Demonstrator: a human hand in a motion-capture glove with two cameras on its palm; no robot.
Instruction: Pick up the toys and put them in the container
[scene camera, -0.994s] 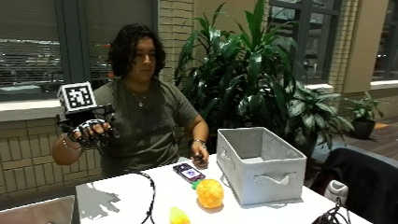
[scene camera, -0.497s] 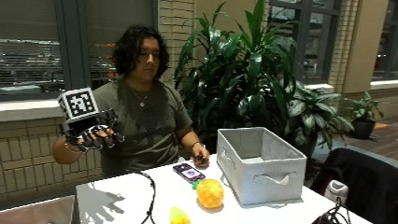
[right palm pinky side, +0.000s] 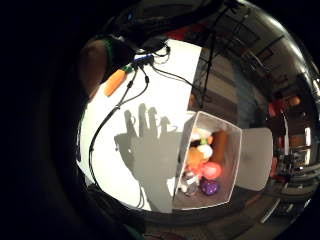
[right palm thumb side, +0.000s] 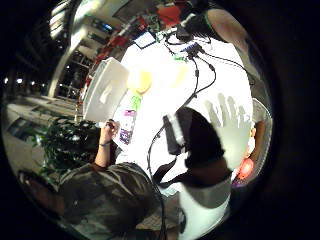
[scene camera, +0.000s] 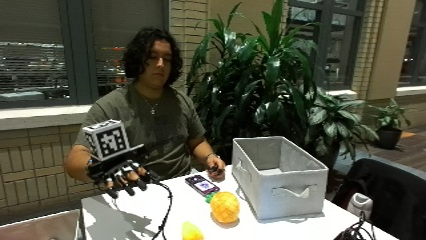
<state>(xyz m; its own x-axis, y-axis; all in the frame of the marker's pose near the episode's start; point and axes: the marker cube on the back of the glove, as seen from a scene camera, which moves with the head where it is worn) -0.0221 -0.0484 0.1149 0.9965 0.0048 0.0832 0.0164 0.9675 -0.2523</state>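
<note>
In the outside view my gloved right hand (scene camera: 124, 176) hovers over the left part of the white table (scene camera: 133, 215), fingers spread and pointing down, holding nothing. Its spread shadow falls on the tabletop (right palm pinky side: 150, 145). A yellow pineapple toy (scene camera: 225, 206) lies in front of the grey fabric container (scene camera: 279, 175), apart from my hand. A second yellow toy (scene camera: 192, 231) lies at the table's front edge; the little finger side palm view shows it orange with a green tip (right palm pinky side: 115, 82). In the thumb side palm view the grey container (right palm thumb side: 102, 90) stands beside the pineapple toy (right palm thumb side: 140, 80).
The person's bare left hand (scene camera: 214, 173) rests by a phone (scene camera: 202, 184) near the container. A white bin (right palm pinky side: 235, 150) holding several colourful toys stands beside the table's edge. Black cables (scene camera: 163, 210) run across the tabletop. A dark chair (scene camera: 393, 195) stands at the right.
My gloved hand has come down from chest height toward the table and slightly right, its fingers now spread. The toys, phone and container have not moved.
</note>
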